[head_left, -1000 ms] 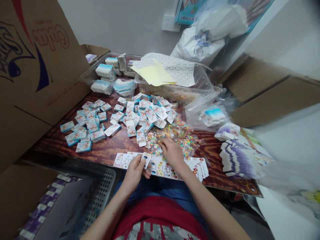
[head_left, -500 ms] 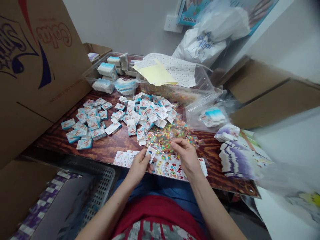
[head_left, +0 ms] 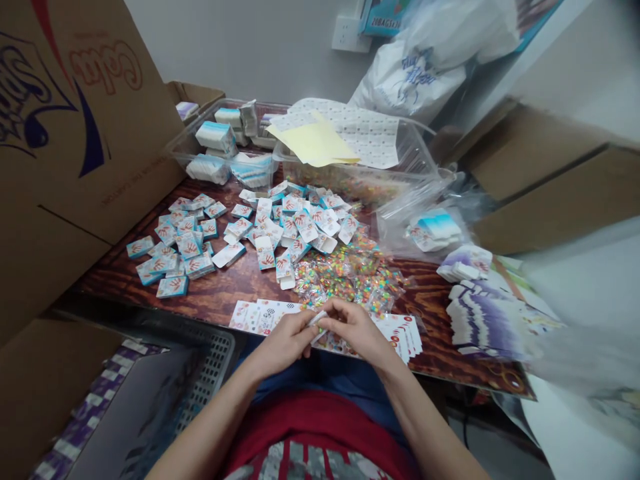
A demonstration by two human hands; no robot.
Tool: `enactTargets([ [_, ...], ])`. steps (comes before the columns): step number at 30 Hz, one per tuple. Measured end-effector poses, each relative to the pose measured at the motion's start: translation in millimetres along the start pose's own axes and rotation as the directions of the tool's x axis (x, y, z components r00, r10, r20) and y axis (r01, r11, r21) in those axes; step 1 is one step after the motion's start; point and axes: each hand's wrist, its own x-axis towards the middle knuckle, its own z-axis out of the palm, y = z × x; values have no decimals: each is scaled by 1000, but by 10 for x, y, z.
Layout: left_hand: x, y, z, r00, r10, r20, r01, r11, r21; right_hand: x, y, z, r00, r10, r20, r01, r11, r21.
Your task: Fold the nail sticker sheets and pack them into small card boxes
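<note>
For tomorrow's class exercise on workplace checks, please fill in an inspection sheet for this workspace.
surface: wood-grain table top, crowded at the centre.
job's things: small white card between the hands; printed hand-motif cards scattered; multicoloured glittery pieces heaped loose.
clutter: clear plastic tub holding white-and-blue stacks; yellow paper sheet.
hands: left hand and right hand both pinch the card.
cables: possibly a thin dark line below the table; unclear.
surroundings: cardboard box, white plastic bag, wall socket.
</note>
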Motion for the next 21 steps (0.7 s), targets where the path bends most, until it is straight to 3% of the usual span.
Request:
enactTargets([
  [2, 23, 89, -151, 996, 92, 20, -94, 977, 193, -13, 0, -81, 999, 8, -42, -9, 1000, -20],
  [4, 97, 149, -357, 974, 221, -51, -177, 883, 435, -33, 15, -155, 990, 13, -141, -14, 1000, -6],
  [7, 309, 114, -674, 906, 402, -134, -153, 606, 780, -64, 26, -209, 981, 35, -190, -21, 997, 78],
  [10, 551, -3, -887, 900, 435, -26, -130, 324, 937, -77, 13, -169, 988, 57, -140, -37, 989, 141],
  [12, 649, -42, -948, 900, 434, 35, -144, 222, 964, -79, 1, -127, 990, 63, -122, -42, 985, 169],
  [15, 630, 23, -930, 878, 478, 40, -159, 212, 964, -87, -38, -105, 988, 70, -134, -39, 976, 216],
  [21, 220, 252, -613, 877, 469, 103, -356, 492, 794, -88, -252, -117, 968, -16, -249, 91, 951, 296],
])
